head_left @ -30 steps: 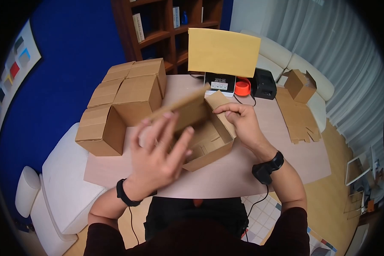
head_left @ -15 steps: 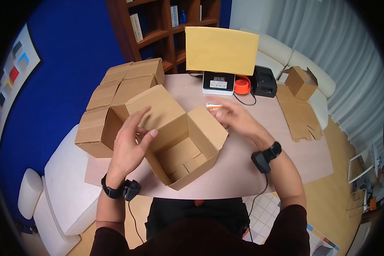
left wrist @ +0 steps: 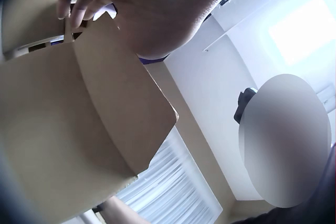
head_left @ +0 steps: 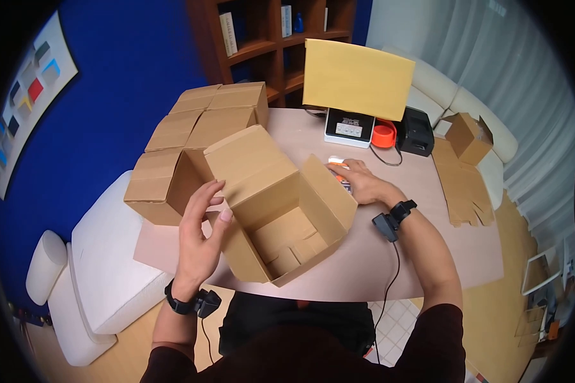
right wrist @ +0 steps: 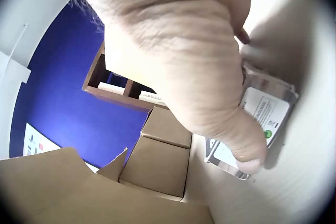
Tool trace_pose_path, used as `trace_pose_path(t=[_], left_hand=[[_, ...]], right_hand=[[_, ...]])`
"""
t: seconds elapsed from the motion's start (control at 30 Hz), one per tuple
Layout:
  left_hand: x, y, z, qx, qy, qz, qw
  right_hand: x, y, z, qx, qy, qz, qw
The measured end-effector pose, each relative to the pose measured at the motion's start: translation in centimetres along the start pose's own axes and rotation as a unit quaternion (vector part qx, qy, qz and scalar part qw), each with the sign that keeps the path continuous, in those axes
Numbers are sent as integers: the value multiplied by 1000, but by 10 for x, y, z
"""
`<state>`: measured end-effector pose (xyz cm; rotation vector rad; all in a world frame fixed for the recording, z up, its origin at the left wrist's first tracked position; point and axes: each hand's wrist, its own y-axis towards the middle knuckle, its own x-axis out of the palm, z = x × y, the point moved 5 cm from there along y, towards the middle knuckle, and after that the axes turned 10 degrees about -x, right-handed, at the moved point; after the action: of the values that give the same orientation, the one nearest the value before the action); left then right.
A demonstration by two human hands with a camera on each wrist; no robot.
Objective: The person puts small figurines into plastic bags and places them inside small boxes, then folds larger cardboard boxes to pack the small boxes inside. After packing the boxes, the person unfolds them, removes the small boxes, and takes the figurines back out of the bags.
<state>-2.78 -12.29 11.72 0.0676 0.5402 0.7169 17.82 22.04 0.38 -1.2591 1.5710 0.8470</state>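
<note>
An open cardboard box (head_left: 316, 203) stands on the table with its flaps spread and nothing inside. Beside its left flaps is my left hand (head_left: 200, 239), fingers loosely bent; in the left wrist view that hand (left wrist: 147, 11) is above a flap (left wrist: 123, 92), and contact is unclear. Past the box's right flap, my right hand (head_left: 369, 186) grips a small clear package (head_left: 338, 161) with orange print. The right wrist view shows the thumb of my right hand (right wrist: 184, 66) on the package (right wrist: 266, 107), which has a white label; the other fingers are mostly hidden.
Several closed boxes (head_left: 220, 127) stand together at the left. Towards the back are a yellow panel (head_left: 358, 76), a white-and-black device (head_left: 348, 129), a red ring-shaped object (head_left: 383, 135) and a black device (head_left: 416, 131). Flattened cardboard (head_left: 463, 185) and a smaller box (head_left: 469, 139) are at the right.
The box has been turned and its flaps spread wider. My left hand has moved back to its left side; my right hand let go of the flap and took hold of the package.
</note>
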Motion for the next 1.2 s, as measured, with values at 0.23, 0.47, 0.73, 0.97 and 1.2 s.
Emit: trace_pose_path(t=[0.23,0.47,0.73,0.97,1.2], left_hand=[[0,-15,-26,-108,-114,-68,985],[13,-7,-16,-93,-172,-119,974],[39,11,-5,-101,-236,-144,956],[40,17,-3,-115,-316,-156,929],[29,15,-5,-97,-398,-203,890]], right_hand=[[-19,-44,2,65,25,101,993],[-76,-104,-15,110,53,229,966],[-163,-118,-197,-100,81,352,927],[-82,-64,-248,-25,-33,237,971],[-89,-82,-226,-68,-135,313,938]])
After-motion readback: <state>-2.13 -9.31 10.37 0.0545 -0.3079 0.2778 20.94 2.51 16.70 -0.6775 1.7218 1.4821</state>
